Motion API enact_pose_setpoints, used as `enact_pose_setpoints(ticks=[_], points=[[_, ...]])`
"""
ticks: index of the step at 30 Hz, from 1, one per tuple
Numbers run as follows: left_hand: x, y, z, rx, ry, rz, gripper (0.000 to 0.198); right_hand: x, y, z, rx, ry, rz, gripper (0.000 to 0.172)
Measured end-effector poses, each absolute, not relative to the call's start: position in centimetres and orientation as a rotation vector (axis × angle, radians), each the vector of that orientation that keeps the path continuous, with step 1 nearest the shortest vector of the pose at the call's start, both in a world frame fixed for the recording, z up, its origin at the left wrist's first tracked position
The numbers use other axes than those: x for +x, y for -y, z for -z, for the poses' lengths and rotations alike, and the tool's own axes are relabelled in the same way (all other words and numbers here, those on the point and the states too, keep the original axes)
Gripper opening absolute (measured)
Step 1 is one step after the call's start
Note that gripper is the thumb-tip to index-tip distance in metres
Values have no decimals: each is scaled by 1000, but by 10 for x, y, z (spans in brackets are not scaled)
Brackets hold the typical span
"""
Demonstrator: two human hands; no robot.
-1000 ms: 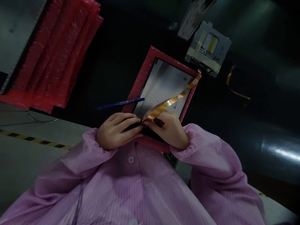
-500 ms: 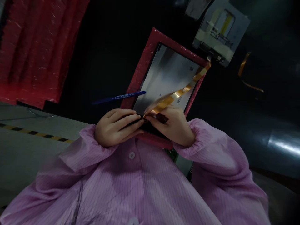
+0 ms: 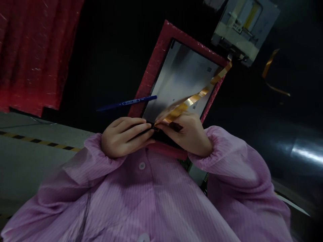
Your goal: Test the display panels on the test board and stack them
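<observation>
A silver-backed display panel [image 3: 186, 74] with a black border lies tilted on a red bubble-wrap bag [image 3: 148, 72]. My left hand [image 3: 127, 136] rests at the panel's lower left edge, its fingers close together and their tips pressed on the dark border by a small connector [image 3: 156, 128]. My right hand [image 3: 190, 132] pinches the near end of a gold ribbon cable [image 3: 194, 100] at that connector; the fingertips are partly hidden behind the cable. From there the cable runs up across the panel. A blue pen [image 3: 128, 102] lies across the bag's left edge, its tip over the panel.
The cable's far end meets a pale box-like fixture [image 3: 246, 30] at the upper right. Another strip of gold ribbon cable [image 3: 269, 65] lies right of it. Red bubble-wrap bags [image 3: 37, 57] are stacked at the left of the black table [image 3: 108, 50]. Striped tape [image 3: 40, 142] marks the floor.
The view has shifted slightly, so the fixture and loose strip appear farther right and higher. Both hands keep their places at the connector, with no clear change in grip.
</observation>
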State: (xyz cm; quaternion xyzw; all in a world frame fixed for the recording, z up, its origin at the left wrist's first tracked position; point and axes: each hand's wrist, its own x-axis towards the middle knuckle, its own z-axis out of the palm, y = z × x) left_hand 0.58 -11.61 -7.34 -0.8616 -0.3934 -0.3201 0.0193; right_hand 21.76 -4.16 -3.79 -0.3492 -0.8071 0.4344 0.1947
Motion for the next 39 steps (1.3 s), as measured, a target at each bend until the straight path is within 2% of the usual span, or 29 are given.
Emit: enact_pose_setpoints(ticks=[7,11,17,39], points=[[6,117,74,-2676,1224,1004,25,218,42,36,-998,2243,-1242,14],[6,116,75,-2678,1202,1040,32,218,42,37,-994,2263,-1219,13],[5,116,77,-2663,1197,1036,24,218,43,40,-960,2280,-1184,11],[6,118,76,-2669,1243,985,26,219,43,40,-917,2297,-1219,11]])
